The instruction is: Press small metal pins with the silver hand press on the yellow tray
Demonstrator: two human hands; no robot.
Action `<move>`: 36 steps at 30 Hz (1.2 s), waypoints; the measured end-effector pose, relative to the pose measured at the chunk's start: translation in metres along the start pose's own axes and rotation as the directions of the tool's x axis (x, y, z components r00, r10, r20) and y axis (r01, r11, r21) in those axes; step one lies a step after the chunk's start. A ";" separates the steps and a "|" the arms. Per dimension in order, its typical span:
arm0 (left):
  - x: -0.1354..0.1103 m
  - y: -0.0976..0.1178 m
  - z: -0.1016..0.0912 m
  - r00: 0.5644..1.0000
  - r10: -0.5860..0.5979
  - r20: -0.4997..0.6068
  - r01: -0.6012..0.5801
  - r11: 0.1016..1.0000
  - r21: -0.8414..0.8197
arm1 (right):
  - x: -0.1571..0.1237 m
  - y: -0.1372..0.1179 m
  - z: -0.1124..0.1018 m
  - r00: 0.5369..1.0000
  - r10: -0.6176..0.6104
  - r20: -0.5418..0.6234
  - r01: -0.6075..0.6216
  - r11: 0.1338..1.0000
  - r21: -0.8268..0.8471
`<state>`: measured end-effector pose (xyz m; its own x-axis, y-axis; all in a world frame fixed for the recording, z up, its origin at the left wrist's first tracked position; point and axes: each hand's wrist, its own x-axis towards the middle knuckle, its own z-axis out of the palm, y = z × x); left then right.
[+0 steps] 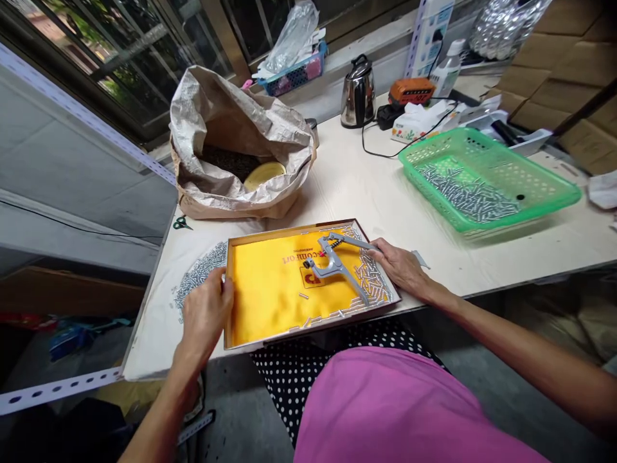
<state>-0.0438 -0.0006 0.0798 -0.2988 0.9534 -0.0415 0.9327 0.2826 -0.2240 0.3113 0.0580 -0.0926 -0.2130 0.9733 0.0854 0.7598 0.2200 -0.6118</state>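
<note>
A shallow yellow-lined tray [270, 302] lies at the table's front edge. On it rest grey metal pliers [337, 260] and several small silver pins [373, 283] heaped along its right side. My left hand [205, 315] grips the tray's left rim, fingers curled over the edge. My right hand [402, 267] holds the tray's right edge, beside the pliers' handle. A pile of silver pins [197, 273] lies on the table just left of the tray.
A crumpled paper sack [231, 128] with dark contents stands at the back left. A green basket [544, 193] holding pins sits to the right. Small scissors [182, 223], a kettle [357, 93] and clutter lie behind.
</note>
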 end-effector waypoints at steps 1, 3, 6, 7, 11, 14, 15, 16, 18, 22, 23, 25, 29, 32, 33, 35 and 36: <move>0.001 0.001 -0.013 1.000 0.010 -0.028 -0.010 1.000 0.025 | 0.000 0.001 0.000 1.000 0.000 -0.004 0.000 1.000 0.003; 0.005 0.005 -0.032 0.999 0.027 -0.046 -0.023 0.997 0.069 | 0.000 0.002 0.001 1.000 0.009 -0.004 -0.009 1.000 0.009; 0.016 0.010 -0.041 0.999 0.042 -0.008 -0.041 0.992 0.122 | 0.000 0.001 0.002 1.000 0.025 0.001 -0.025 1.000 0.018; 0.020 0.011 -0.039 0.999 0.042 -0.001 -0.042 0.990 0.133 | 0.000 0.001 0.003 1.000 0.024 0.001 -0.024 0.999 0.023; 0.028 0.012 -0.018 1.000 0.014 0.001 -0.014 0.987 0.159 | 0.000 0.000 0.004 1.000 -0.007 -0.009 0.007 0.999 0.053; 0.028 0.010 0.008 0.998 -0.004 0.055 -0.004 0.990 0.141 | 0.000 -0.001 0.003 1.000 -0.022 -0.018 0.024 0.996 0.081; 0.027 0.010 0.018 0.997 -0.003 0.082 -0.006 0.993 0.120 | -0.001 -0.002 0.003 0.999 -0.027 -0.019 0.029 0.995 0.097; 0.025 0.009 0.028 0.994 -0.001 0.112 -0.010 0.995 0.096 | -0.001 -0.002 0.003 0.999 -0.029 -0.020 0.032 0.993 0.117; 0.020 0.010 0.046 0.986 0.000 0.166 -0.010 0.998 0.055 | -0.001 -0.003 0.002 0.999 -0.023 -0.025 0.027 0.987 0.159; -0.002 0.019 0.065 0.997 0.067 0.049 -0.064 0.995 -0.072 | -0.001 -0.004 -0.001 1.000 0.008 -0.017 -0.004 0.980 0.200; -0.008 0.024 0.067 0.994 0.110 0.008 -0.107 0.982 -0.154 | -0.001 -0.004 -0.001 1.000 0.010 -0.012 -0.007 0.980 0.200; -0.020 0.038 0.068 0.974 0.225 0.037 -0.196 0.911 -0.363 | -0.001 -0.004 -0.002 1.000 0.007 -0.006 -0.006 0.981 0.195; -0.030 0.071 0.070 0.824 0.479 0.303 -0.192 0.738 -0.647 | -0.002 -0.005 -0.003 1.000 0.006 0.003 -0.006 0.975 0.223; -0.026 0.092 0.074 0.777 0.515 0.362 -0.143 0.705 -0.695 | -0.002 -0.006 -0.004 0.999 0.032 0.020 -0.036 0.958 0.283; -0.024 0.098 0.075 0.765 0.519 0.381 -0.107 0.686 -0.720 | -0.002 -0.007 -0.004 0.999 0.043 0.027 -0.049 0.952 0.303; -0.020 0.109 0.075 0.729 0.518 0.448 0.040 0.620 -0.783 | -0.002 -0.007 -0.004 0.997 0.061 0.040 -0.071 0.939 0.336; -0.019 0.115 0.074 0.703 0.511 0.494 0.146 0.576 -0.804 | -0.001 -0.007 -0.004 0.997 0.066 0.044 -0.077 0.935 0.347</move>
<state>0.0542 0.0064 -0.0177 0.1669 0.7629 -0.6246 0.6556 0.3873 0.6482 0.3086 0.0552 -0.0858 -0.1898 0.9818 0.0101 0.5134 0.1080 -0.8513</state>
